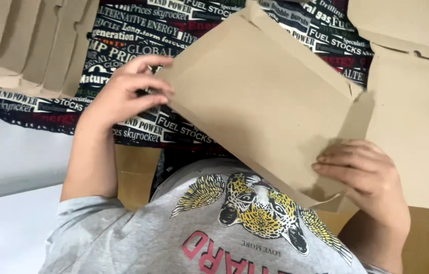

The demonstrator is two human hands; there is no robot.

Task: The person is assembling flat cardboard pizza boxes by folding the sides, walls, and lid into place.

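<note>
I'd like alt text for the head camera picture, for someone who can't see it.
Two bare hands hold a flat brown cardboard piece: the left hand grips its left edge, the right hand pinches a folded lower corner. Beneath lies a dark cloth printed with words, with more flat cardboard sheets at the upper left and right.

Brown card over a dark, word-covered cloth

The flat cardboard piece (260, 96) is plain kraft brown, unprinted, as are the flattened cardboard blanks (27, 40) at the upper left and the cardboard sheet (417, 116) at the right. The cloth (138, 40) beneath is black, patterned all over with white lettering plus some red and green words. The shirt (138, 238) is heather grey with a yellow, black-spotted winged leopard print and red letters.
</note>
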